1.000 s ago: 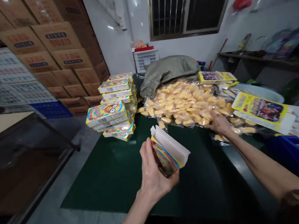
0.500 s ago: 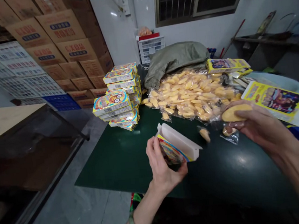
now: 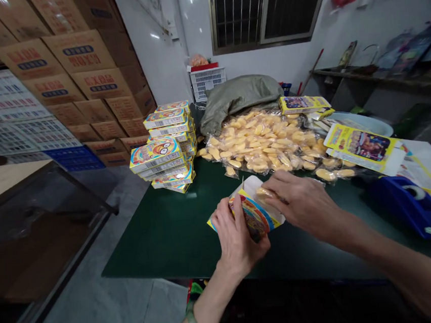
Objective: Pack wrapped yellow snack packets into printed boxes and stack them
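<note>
My left hand (image 3: 236, 233) is closed around a colourful printed carton (image 3: 256, 213), tilted with its open white side facing up and away. At that opening, my right hand (image 3: 299, 199) pinches a yellow, oval, plastic-wrapped piece (image 3: 265, 194), partly inside the carton. What else lies within the carton is hidden. Beyond both hands spreads a heap of similar wrapped yellow pieces (image 3: 259, 139), spilling from a grey-green sack (image 3: 243, 95). Filled-looking cartons of the same print (image 3: 157, 154) are stacked on the left of the dark green table (image 3: 154, 238).
A blue tape dispenser (image 3: 414, 208) stands at the right, near flattened yellow cartons (image 3: 366, 147) and a pale blue basin (image 3: 368, 122). A white basket (image 3: 208, 81) is at the back. Brown boxes (image 3: 82, 85) are piled at the left, behind a second table (image 3: 7, 179).
My right hand has moved left from beside the heap, bringing the yellow piece to the carton's opening. My left hand still holds the carton, now turned somewhat. The camera view has shifted.
</note>
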Action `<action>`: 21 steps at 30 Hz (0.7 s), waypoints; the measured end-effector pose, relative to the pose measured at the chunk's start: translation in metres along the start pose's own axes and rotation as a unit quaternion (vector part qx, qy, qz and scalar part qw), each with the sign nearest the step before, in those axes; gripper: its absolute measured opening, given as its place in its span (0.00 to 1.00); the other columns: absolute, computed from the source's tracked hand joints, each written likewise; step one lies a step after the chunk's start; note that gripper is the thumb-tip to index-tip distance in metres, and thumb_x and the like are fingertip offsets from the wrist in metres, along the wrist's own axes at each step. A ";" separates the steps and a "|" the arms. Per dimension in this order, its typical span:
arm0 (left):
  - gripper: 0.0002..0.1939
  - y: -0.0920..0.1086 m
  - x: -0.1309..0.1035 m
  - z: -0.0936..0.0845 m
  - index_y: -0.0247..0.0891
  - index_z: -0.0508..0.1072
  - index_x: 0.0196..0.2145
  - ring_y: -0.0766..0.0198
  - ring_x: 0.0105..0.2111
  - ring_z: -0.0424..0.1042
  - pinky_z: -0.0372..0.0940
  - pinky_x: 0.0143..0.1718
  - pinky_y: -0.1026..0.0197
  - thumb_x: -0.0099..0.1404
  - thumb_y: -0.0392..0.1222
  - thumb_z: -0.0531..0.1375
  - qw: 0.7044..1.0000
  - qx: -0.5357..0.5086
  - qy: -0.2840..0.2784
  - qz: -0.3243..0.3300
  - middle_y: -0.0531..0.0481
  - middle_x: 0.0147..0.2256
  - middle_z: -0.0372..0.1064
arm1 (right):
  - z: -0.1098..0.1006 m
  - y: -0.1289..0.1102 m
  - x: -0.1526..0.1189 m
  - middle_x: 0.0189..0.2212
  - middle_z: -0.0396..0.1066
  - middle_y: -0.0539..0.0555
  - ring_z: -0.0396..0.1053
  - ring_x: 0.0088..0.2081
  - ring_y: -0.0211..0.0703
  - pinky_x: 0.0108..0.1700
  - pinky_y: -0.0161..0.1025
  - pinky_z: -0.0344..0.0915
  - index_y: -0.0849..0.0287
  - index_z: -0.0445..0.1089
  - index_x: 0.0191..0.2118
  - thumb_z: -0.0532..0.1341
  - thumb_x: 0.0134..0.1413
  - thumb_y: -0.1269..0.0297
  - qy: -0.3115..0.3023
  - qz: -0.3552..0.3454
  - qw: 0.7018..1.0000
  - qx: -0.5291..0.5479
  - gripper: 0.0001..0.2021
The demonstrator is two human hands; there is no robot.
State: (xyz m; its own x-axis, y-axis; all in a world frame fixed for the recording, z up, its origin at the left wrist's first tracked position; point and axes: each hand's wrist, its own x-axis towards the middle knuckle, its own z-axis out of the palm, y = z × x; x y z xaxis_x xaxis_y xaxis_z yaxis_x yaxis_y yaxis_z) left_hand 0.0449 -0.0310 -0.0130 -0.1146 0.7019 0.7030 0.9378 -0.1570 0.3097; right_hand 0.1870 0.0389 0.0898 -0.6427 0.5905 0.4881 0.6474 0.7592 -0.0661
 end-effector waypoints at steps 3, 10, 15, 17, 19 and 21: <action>0.49 0.001 0.000 -0.001 0.30 0.47 0.60 0.41 0.51 0.59 0.59 0.47 0.42 0.42 0.40 0.62 1.000 -0.004 -0.009 -0.002 0.31 0.52 0.52 | -0.004 -0.008 0.004 0.36 0.68 0.58 0.67 0.29 0.40 0.24 0.33 0.57 0.60 0.70 0.40 0.56 0.54 0.69 0.028 0.015 0.998 -0.048 0.08; 0.51 -0.006 0.000 -0.002 0.31 0.46 0.61 0.43 0.51 0.59 0.59 0.47 0.44 0.42 0.42 0.64 0.999 -0.030 0.009 -0.020 0.32 0.52 0.54 | 0.023 -0.023 -0.003 0.33 0.71 0.57 0.69 0.34 0.43 0.35 0.37 0.66 0.61 0.68 0.41 0.52 0.54 0.76 -0.060 -0.099 0.993 0.031 0.11; 0.52 -0.011 0.000 -0.002 0.31 0.44 0.62 0.43 0.51 0.59 0.59 0.48 0.43 0.43 0.44 0.65 0.998 -0.045 0.014 -0.033 0.32 0.52 0.55 | 0.030 -0.036 -0.002 0.38 0.70 0.61 0.69 0.39 0.43 0.39 0.39 0.68 0.64 0.68 0.41 0.48 0.61 0.72 0.099 -0.069 0.989 0.082 0.12; 0.52 -0.012 -0.001 -0.001 0.31 0.43 0.62 0.44 0.51 0.59 0.60 0.48 0.44 0.45 0.46 0.65 0.998 -0.051 0.022 -0.034 0.32 0.52 0.54 | 0.030 -0.041 -0.002 0.42 0.68 0.64 0.67 0.43 0.47 0.41 0.41 0.68 0.66 0.69 0.42 0.49 0.62 0.71 0.151 -0.073 0.985 0.040 0.12; 0.51 -0.013 -0.002 0.001 0.31 0.43 0.62 0.45 0.51 0.60 0.60 0.47 0.44 0.47 0.47 0.63 0.997 -0.054 0.032 -0.035 0.31 0.53 0.54 | 0.032 -0.044 -0.002 0.45 0.67 0.67 0.65 0.46 0.52 0.43 0.46 0.67 0.67 0.69 0.44 0.52 0.60 0.70 0.173 -0.074 0.982 -0.018 0.11; 0.49 -0.013 -0.003 0.002 0.31 0.43 0.62 0.45 0.51 0.60 0.61 0.46 0.44 0.49 0.47 0.62 0.997 -0.052 0.035 -0.045 0.31 0.53 0.54 | 0.034 -0.047 -0.004 0.49 0.65 0.68 0.62 0.50 0.57 0.46 0.50 0.65 0.67 0.70 0.45 0.55 0.59 0.70 0.193 -0.064 0.978 -0.053 0.11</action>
State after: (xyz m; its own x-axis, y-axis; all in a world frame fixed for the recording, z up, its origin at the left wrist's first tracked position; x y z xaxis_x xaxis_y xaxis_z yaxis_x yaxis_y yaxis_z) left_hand 0.0333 -0.0294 -0.0201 -0.2225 0.6666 0.7114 0.8838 -0.1702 0.4359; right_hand 0.1447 0.0102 0.0610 -0.5317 0.3294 0.7802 0.6241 0.7752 0.0980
